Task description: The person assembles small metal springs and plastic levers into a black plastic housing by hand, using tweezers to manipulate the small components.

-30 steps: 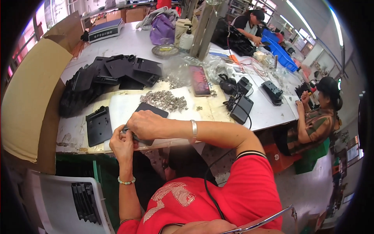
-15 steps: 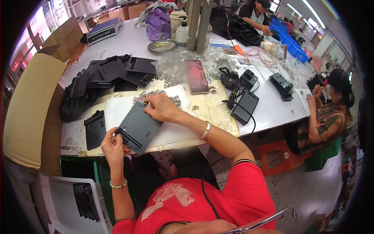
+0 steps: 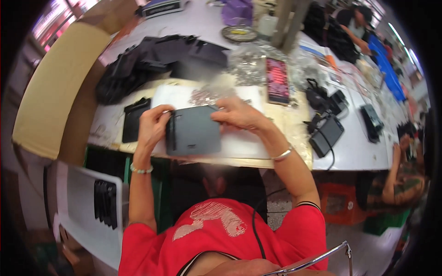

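A flat dark grey plastic panel (image 3: 195,132) is held between my two hands over the near edge of the workbench. My left hand (image 3: 154,126) pinches its upper left corner, beside a black ridged strip. The thumb and fingers of my right hand (image 3: 237,114) close on the upper right corner. Just beyond the panel, small metal pieces (image 3: 207,94) lie heaped on a white sheet (image 3: 168,94); blur hides their exact shape. A similar black panel (image 3: 133,120) rests on the bench left of my left hand.
Black panels (image 3: 152,57) are piled at the back left, beside a cardboard box (image 3: 60,87). A phone (image 3: 276,80) and a black power adapter (image 3: 327,135) with cable lie to the right. A white bin (image 3: 85,202) holding black parts stands lower left. Co-workers sit at the right.
The panel has turned from a slant to nearly square with the bench edge. My left hand has risen to its upper left corner. The whole view has shifted and blurred.
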Motion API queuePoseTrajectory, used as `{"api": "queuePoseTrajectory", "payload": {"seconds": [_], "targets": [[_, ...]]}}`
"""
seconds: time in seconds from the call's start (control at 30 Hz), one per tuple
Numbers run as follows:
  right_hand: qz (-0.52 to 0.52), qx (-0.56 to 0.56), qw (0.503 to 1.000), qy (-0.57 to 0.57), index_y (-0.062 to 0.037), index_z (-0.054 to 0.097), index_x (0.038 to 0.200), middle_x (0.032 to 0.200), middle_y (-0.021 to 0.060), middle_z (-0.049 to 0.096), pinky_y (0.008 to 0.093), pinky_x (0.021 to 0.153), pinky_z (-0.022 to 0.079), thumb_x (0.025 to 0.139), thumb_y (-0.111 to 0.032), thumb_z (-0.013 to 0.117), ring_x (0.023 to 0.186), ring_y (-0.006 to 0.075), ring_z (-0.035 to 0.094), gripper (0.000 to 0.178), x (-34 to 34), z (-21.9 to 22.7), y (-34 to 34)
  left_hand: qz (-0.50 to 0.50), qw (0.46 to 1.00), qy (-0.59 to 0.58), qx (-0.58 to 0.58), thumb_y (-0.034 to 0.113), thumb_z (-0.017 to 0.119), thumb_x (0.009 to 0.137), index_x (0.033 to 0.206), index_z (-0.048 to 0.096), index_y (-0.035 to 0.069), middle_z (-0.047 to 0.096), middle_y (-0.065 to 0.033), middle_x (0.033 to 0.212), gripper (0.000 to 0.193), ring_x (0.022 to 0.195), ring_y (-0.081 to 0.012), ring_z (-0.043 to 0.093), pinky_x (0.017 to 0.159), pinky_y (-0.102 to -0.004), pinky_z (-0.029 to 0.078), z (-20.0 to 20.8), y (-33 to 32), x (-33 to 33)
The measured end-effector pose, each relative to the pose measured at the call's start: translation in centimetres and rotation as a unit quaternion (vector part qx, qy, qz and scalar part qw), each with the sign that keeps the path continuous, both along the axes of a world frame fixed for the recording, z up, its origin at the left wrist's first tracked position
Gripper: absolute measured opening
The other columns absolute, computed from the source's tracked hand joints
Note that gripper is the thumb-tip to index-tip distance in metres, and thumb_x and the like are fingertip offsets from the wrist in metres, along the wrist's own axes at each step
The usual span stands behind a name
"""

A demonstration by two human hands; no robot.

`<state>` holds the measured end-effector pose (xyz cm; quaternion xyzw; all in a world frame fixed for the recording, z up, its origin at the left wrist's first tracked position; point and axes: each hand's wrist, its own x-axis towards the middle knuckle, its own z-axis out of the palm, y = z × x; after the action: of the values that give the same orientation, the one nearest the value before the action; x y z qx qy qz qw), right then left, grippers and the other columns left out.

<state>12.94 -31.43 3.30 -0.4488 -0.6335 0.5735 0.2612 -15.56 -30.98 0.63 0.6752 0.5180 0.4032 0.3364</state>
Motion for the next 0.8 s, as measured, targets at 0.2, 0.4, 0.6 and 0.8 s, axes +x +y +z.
{"api": "queuePoseTrajectory", "payload": {"seconds": [0.2,0.4,0.6,0.8], "targets": [[-0.006,0.107,0.991,-0.079,-0.0003,0.065,0.077,0.066,0.0078,0.068,0.0298,0.047,0.045,0.094,-0.020,0.062,0.052,0.0108,0.060,0.026,-1.0,-1.5,0.1,0.018,0.999,0.039,-0.002,0.000,0.060,0.089,0.098,0.073,-0.001,0.064,-0.0014,0.070,0.016,0.065,-0.0070,0.055,0.060,-0.0250,0.044,-0.2,-0.3,-0.6],[-0.110,0.422,0.883,-0.173,0.0025,0.062,0.081,0.071,0.0165,0.067,0.0448,0.064,0.053,0.091,-0.017,0.065,0.067,0.0345,0.068,0.022,-2.5,-4.2,-0.2,0.027,0.999,0.044,-0.015,0.000,0.058,0.089,0.098,0.072,-0.004,0.068,-0.0039,0.075,0.017,0.070,-0.0073,0.059,0.064,-0.0250,0.046,-1.5,-0.5,-2.2],[-0.147,0.387,0.859,-0.302,0.0000,0.059,0.094,0.098,0.0199,0.061,0.0520,0.069,0.054,0.090,-0.012,0.065,0.083,0.0433,0.067,0.015,-2.2,-2.6,-1.2,0.045,0.996,0.053,0.056,0.003,0.059,0.090,0.097,0.071,-0.003,0.057,0.0007,0.067,0.016,0.063,-0.0053,0.048,0.057,-0.0245,0.038,-2.7,-0.2,-1.5],[-0.137,0.388,0.856,-0.314,0.0007,0.058,0.097,0.097,0.0211,0.062,0.0524,0.069,0.054,0.090,-0.004,0.057,0.079,0.0433,0.067,0.008,-2.0,-3.3,-0.6,0.062,0.991,0.089,0.083,0.005,0.058,0.093,0.098,0.071,-0.001,0.051,0.0015,0.064,0.015,0.061,-0.0053,0.044,0.055,-0.0252,0.035,-2.2,-1.1,-0.6]]}}
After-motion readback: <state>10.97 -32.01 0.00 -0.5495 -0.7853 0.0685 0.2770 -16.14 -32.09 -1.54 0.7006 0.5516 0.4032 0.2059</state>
